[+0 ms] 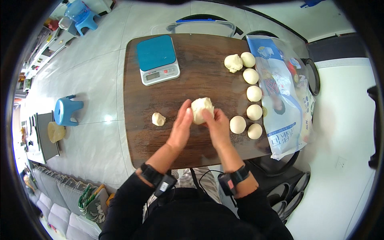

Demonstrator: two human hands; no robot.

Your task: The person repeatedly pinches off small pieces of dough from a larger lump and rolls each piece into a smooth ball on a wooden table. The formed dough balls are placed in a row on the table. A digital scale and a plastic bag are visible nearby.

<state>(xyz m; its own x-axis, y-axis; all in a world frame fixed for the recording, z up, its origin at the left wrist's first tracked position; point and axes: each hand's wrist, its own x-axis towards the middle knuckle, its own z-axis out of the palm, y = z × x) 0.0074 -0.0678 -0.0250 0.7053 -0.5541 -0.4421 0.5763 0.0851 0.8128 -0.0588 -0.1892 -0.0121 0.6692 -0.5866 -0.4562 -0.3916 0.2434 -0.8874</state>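
Note:
A pale, uneven lump of dough [201,108] is held up over the brown wooden table [207,81]. My right hand [216,124] grips it from the right, thumb pressed on its front. On the other side my left hand [182,124] has its fingers straight, the thumb and fingertips at the lump's left edge; whether it bears on the dough I cannot tell. A small dough piece [158,119] lies left of my left hand. Closest to my right hand is a smooth dough ball [238,124]. Several more balls form a column [254,94] behind it, with a rough dough lump [233,63] at the far end.
A kitchen scale [159,61] with a teal platform stands at the table's far left. Printed plastic bags [279,96] cover the right edge, against the white wall [339,120]. Beyond the far edge is a clear plastic box [204,27]. A blue stool [67,110] stands on the floor.

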